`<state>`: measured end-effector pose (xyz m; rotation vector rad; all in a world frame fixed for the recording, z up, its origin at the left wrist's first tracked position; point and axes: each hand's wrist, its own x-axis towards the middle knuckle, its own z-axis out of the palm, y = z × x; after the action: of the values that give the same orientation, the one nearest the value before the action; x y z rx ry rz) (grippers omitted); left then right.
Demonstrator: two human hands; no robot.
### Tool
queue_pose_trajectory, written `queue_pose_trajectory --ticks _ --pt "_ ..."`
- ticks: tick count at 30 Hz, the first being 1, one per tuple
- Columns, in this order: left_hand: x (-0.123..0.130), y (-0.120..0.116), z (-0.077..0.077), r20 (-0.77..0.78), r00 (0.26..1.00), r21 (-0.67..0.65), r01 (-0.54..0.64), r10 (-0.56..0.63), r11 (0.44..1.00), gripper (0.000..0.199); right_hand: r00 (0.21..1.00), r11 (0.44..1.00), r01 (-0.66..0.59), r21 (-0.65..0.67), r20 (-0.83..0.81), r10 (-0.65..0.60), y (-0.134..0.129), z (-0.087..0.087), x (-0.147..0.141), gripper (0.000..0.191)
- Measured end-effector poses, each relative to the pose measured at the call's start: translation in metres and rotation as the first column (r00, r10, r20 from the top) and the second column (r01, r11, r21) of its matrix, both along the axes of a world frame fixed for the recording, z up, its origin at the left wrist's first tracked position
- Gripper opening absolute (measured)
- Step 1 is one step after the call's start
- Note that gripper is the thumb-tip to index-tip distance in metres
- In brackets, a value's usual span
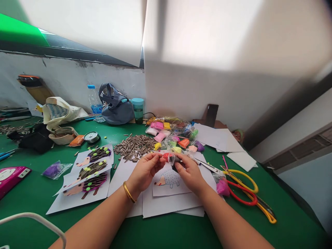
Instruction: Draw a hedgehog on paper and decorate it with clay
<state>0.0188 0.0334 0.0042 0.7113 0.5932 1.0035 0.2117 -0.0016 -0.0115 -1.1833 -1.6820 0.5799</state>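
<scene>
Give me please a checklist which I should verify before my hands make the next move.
1. Dark packet held: ok, in the right hand.
2. Red piece firmly gripped: cannot tell; the left hand's fingertips are at it.
3. Packet opened: cannot tell, too small.
4. Hedgehog drawing fully uncovered: not ok, the right hand hides part of its sheet.
5. Scissors off the paper: not ok, blades reach over the white sheets.
6. Seeds off the drawing: ok, piled beyond it, leftward.

A gold bangle (127,193) circles the bare left wrist (134,188).
</scene>
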Motion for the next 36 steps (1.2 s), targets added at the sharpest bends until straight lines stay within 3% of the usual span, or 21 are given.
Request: queue_pose_trajectory --ticks 9,14,21,25,30,36 --pt "-0.006 0.006 -0.006 0.020 1.000 -0.027 -0.002 0.002 1.000 0.018 0.984 0.983 0.148 -0.110 -0.084 -0.157 0.012 -0.011 0.012 0.036" --pt "-0.008 0.009 -0.005 -0.003 1.000 -0.051 -0.027 0.027 0.998 0.021 0.951 0.954 0.293 -0.056 0.119 -0.285 0.020 -0.011 0.025 0.034" --pt "-0.008 0.009 -0.004 0.012 1.000 -0.085 -0.016 0.017 0.996 0.021 0.816 0.936 0.340 0.097 0.465 -0.344 0.022 -0.013 0.038 0.041" --pt "-0.007 0.009 -0.005 0.000 1.000 -0.090 -0.002 0.002 0.996 0.025 0.757 0.918 0.385 0.090 0.538 -0.370 0.021 -0.013 0.038 0.032" --pt "-0.005 0.009 -0.008 -0.059 0.998 -0.060 -0.013 0.009 0.998 0.027 0.718 0.933 0.356 0.052 0.624 -0.309 0.017 -0.009 0.034 0.025" --pt "-0.006 0.011 -0.010 -0.205 0.979 -0.072 -0.028 0.013 0.997 0.028 0.604 0.896 0.432 0.104 0.704 -0.373 0.017 -0.002 0.034 0.022"
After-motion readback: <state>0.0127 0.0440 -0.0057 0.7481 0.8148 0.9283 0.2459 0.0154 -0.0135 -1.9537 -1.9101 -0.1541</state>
